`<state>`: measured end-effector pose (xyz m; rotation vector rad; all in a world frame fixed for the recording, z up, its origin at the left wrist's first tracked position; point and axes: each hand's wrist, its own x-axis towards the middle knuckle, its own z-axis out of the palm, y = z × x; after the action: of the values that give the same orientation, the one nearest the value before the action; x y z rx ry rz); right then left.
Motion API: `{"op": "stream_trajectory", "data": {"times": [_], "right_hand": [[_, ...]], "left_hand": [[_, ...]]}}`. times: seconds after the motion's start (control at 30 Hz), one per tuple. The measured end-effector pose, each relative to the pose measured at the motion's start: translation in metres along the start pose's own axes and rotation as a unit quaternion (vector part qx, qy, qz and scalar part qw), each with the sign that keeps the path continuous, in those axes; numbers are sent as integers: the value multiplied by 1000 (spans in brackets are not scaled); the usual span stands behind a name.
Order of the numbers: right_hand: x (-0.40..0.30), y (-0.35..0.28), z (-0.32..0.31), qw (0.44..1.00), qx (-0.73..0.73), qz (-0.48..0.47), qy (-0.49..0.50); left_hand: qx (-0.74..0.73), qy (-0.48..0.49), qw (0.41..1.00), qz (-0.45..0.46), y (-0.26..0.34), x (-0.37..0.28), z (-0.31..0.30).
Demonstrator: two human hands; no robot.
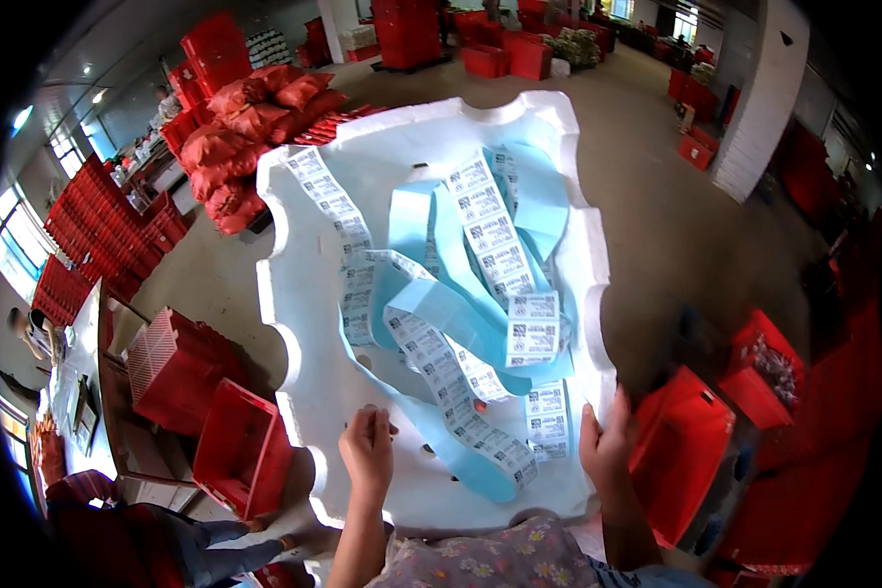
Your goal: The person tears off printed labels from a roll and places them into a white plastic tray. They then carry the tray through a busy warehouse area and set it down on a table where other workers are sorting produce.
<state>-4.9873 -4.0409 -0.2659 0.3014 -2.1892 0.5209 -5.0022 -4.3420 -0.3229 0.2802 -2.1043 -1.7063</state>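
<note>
Before me is a white foam box (294,411) with a scalloped rim. Long strips of printed labels on pale blue backing (492,235) lie looped and tangled inside it. The labels bear codes and small writing. My left hand (367,445) is over the near left part of the box, its fingers curled closed, close to the blue edge of a strip; nothing shows in it. My right hand (608,439) grips the box's right wall near the front corner, thumb on the inner side. A small red spot (479,405) shows among the strips.
Red plastic crates (242,448) stand at left, near a work table (81,397). At right are more red crates (680,448). Filled red mesh sacks (235,140) are piled behind the box. A white pillar (761,103) rises at far right. A person (132,529) stands at lower left.
</note>
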Motion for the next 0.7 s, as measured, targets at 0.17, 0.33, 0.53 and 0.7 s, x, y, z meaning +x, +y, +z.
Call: {"op": "stream_trajectory", "data": {"times": [0.17, 0.33, 0.53, 0.7], "right_hand": [[0, 10, 1, 1000, -26, 9, -6], [24, 2, -15, 995, -38, 52, -77], [47, 21, -16, 992, 47, 60, -98], [73, 31, -27, 961, 128, 155, -192]], "left_hand": [[84, 109, 988, 67, 3, 21, -10], [161, 89, 983, -5, 14, 48, -4], [162, 78, 981, -71, 37, 73, 9], [183, 145, 970, -65, 83, 42, 19]]}}
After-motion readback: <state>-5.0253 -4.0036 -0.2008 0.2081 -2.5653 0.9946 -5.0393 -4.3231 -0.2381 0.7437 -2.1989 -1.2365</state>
